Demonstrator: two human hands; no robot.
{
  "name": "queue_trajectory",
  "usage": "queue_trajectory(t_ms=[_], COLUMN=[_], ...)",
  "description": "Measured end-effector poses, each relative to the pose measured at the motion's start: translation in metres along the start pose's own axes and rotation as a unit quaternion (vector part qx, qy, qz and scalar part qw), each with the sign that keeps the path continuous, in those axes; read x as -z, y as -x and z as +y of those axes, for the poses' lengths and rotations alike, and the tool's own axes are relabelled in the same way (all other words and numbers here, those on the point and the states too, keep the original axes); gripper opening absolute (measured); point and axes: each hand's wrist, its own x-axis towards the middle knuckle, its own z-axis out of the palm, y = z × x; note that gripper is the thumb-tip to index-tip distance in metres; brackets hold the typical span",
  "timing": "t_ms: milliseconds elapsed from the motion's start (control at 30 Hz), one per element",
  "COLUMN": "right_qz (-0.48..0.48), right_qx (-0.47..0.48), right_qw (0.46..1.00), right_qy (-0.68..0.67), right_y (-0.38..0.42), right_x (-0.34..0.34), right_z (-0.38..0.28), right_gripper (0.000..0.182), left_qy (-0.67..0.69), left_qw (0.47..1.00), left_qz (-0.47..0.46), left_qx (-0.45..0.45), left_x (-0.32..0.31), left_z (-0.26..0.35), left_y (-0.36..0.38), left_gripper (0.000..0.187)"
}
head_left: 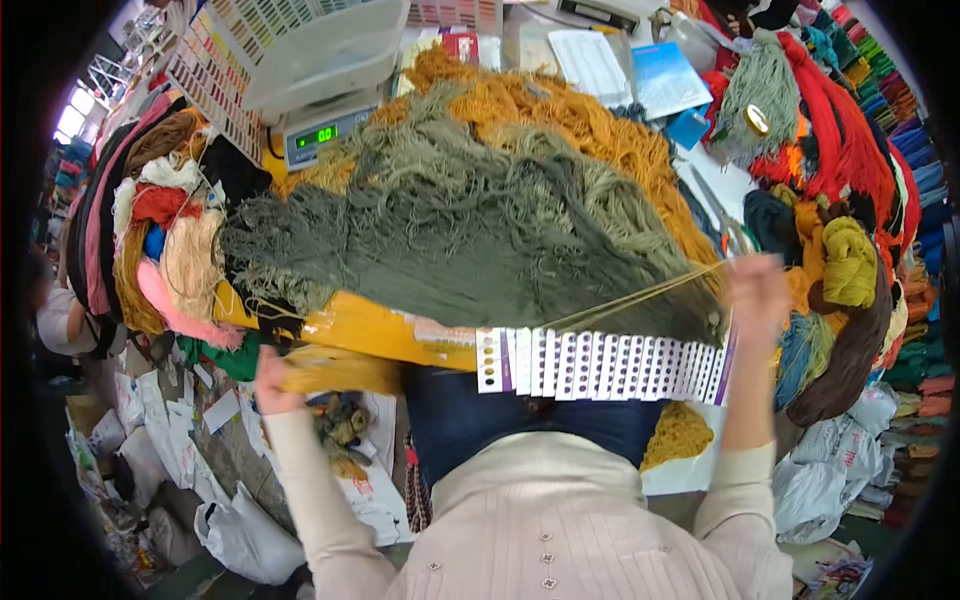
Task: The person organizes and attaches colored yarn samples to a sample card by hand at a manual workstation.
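My left hand (272,382) is closed around one end of a mustard-yellow yarn hank (345,371), which stretches rightward in front of my waist. Out to the right, my right hand (758,298) is raised and closed on thin yellow yarn strands (640,296), drawn taut across the table edge. Whether these strands join the hank is hard to see. Behind them lies a big heap of dark grey-green yarn (480,240). A fan of white shade cards with purple dots (600,366) lies below the strands, at the table's front edge.
A digital scale (318,136) reading 0.0 carries a clear plastic tub (325,55). Orange yarn (590,115) lies behind the heap. Scissors (722,208) rest at right. Coloured hanks (165,225) hang at left, red ones (835,130) at right. White bags (248,535) sit on the floor.
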Motion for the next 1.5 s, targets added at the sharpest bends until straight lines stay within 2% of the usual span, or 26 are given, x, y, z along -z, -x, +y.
queue_trajectory(t_ms=[33, 67, 100, 133, 200, 233, 267, 300, 333, 400, 433, 500, 633, 667, 700, 833, 900, 1000, 1100, 1200, 1333, 1433, 1500], right_qz=[0.011, 0.005, 0.048, 0.05, 0.057, 0.096, 0.11, 0.033, -0.007, -0.068, -0.042, -0.111, -0.097, -0.085, -0.069, -0.184, -0.193, -0.195, -0.198, -0.2, -0.199, -0.169, -0.15], right_qx=[0.054, 0.12, 0.262, 0.222, 0.126, 0.034, -0.065, -0.108, -0.132, -0.03, -0.041, 0.12, 0.14, 0.15, 0.16, 0.129, 0.103, 0.09, 0.076, 0.082, 0.082, 0.076, 0.06], right_qw=[0.994, 0.983, 0.963, 0.962, 0.931, 0.884, 0.813, 0.858, 0.865, 0.841, 0.823, 0.695, 0.684, 0.68, 0.676, 0.709, 0.685, 0.647, 0.628, 0.63, 0.686, 0.716, 0.72], right_qy=[-0.093, -0.136, 0.049, 0.149, 0.337, 0.457, 0.568, 0.5, 0.484, 0.536, 0.565, 0.7, 0.709, 0.713, 0.716, 0.668, 0.694, 0.732, 0.749, 0.746, 0.695, 0.674, 0.675], right_y=[-0.013, -0.013, -0.007, -0.007, -0.001, 0.01, 0.021, 0.027, 0.037, 0.051, 0.059, 0.065, 0.06, 0.056, 0.054, 0.069, 0.073, 0.072, 0.072, 0.075, 0.074, 0.073, 0.073], right_x=[0.025, 0.039, 0.021, 0.007, -0.009, -0.033, -0.057, -0.039, -0.042, -0.033, -0.041, -0.041, -0.029, -0.028, -0.028, -0.042, -0.042, -0.043, -0.05, -0.058, -0.042, -0.042, -0.046], right_z=[-0.052, -0.092, -0.097, -0.081, -0.001, 0.042, 0.086, 0.121, 0.144, 0.187, 0.197, 0.209, 0.202, 0.194, 0.19, 0.202, 0.208, 0.212, 0.208, 0.206, 0.208, 0.21, 0.209], right_gripper=[0.011, 0.011, 0.011, 0.011, 0.011, 0.007, 0.004, 0.004, 0.004, 0.005, 0.007, 0.012, 0.015, 0.015, 0.015, 0.018, 0.021, 0.026, 0.034, 0.04, 0.038, 0.032, 0.028], left_qy=[0.165, 0.139, 0.115, -0.087, -0.108, -0.324, -0.317, -0.316, -0.445, -0.531, -0.574, -0.622, -0.693, -0.711, -0.712, -0.713, -0.708, -0.721, -0.668, -0.551, -0.592, -0.671, -0.535], left_qw=[0.986, 0.988, 0.984, 0.995, 0.961, 0.927, 0.917, 0.889, 0.864, 0.814, 0.785, 0.743, 0.669, 0.656, 0.657, 0.662, 0.67, 0.653, 0.71, 0.796, 0.771, 0.722, 0.825], left_qz=[0.018, -0.039, -0.092, -0.043, -0.123, -0.061, -0.004, -0.062, -0.032, -0.013, -0.006, -0.065, -0.166, -0.187, -0.182, -0.131, -0.128, -0.155, -0.081, -0.093, -0.124, -0.119, -0.083], left_qx=[0.003, 0.052, 0.101, 0.038, 0.222, 0.181, 0.242, 0.325, 0.234, 0.234, 0.233, 0.238, 0.211, 0.174, 0.17, 0.191, 0.181, 0.17, 0.208, 0.231, 0.199, 0.12, 0.165], left_x=[0.021, -0.004, -0.034, -0.015, -0.017, -0.033, -0.049, -0.053, -0.063, -0.061, -0.06, -0.059, -0.056, -0.06, -0.062, -0.064, -0.062, -0.064, -0.069, -0.061, -0.052, -0.045, -0.052], left_z=[0.041, 0.031, 0.01, -0.012, -0.072, -0.11, -0.136, -0.152, -0.174, -0.197, -0.206, -0.223, -0.229, -0.225, -0.221, -0.216, -0.214, -0.212, -0.216, -0.219, -0.231, -0.236, -0.224], left_y=[-0.002, 0.011, 0.022, 0.014, 0.005, 0.012, 0.008, 0.003, 0.007, 0.007, 0.006, 0.0, -0.011, -0.008, -0.007, -0.001, 0.001, 0.001, 0.001, -0.008, -0.008, -0.005, -0.002], left_gripper=[0.021, 0.02, 0.025, 0.027, 0.032, 0.024, 0.02, 0.019, 0.018, 0.016, 0.016, 0.014, 0.013, 0.012, 0.011, 0.009, 0.009, 0.01, 0.009, 0.007, 0.012, 0.012, 0.011])
